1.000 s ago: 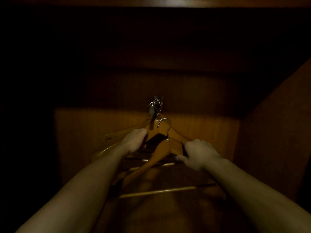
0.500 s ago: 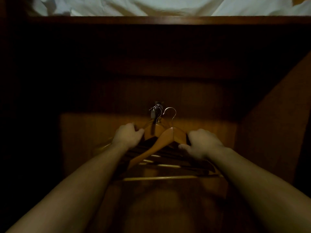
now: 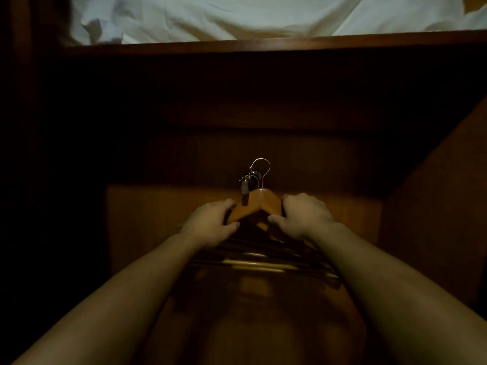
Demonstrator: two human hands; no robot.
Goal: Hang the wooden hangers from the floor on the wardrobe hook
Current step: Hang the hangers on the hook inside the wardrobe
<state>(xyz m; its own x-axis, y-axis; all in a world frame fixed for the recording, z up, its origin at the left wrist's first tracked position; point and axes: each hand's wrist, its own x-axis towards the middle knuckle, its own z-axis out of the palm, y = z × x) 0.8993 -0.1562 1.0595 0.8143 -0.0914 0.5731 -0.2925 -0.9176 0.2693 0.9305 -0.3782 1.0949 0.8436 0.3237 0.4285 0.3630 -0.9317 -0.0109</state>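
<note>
You've got both hands on one wooden hanger (image 3: 259,204), one per shoulder, so it stays level while you aim its wire hook (image 3: 261,167); left hand (image 3: 210,225) has fingers curled together over the left arm of the hanger w/ thumb under, right hand (image 3: 303,214) is clamped likewise on the right arm; that two-sided grip looks chosen to stop it swinging or twisting as it goes up. The wire loop stands above and just right of the wardrobe hook (image 3: 249,180); can't tell in this dim light whether it's over the peg or only beside it, prob. not yet seated. Other hangers (image 3: 263,262) are on the peg behind and below yours, their bars fanned out under your wrists; their bunched wire loops crowd the peg and leave little free room, so that's your main obstacle; the new loop could catch on them instead of the peg. Wardrobe back panel (image 3: 158,219) sits close behind; side wall (image 3: 434,206) boxes in your right elbow; white bedding (image 3: 237,17) lies on the shelf edge above, clear of the work.
</note>
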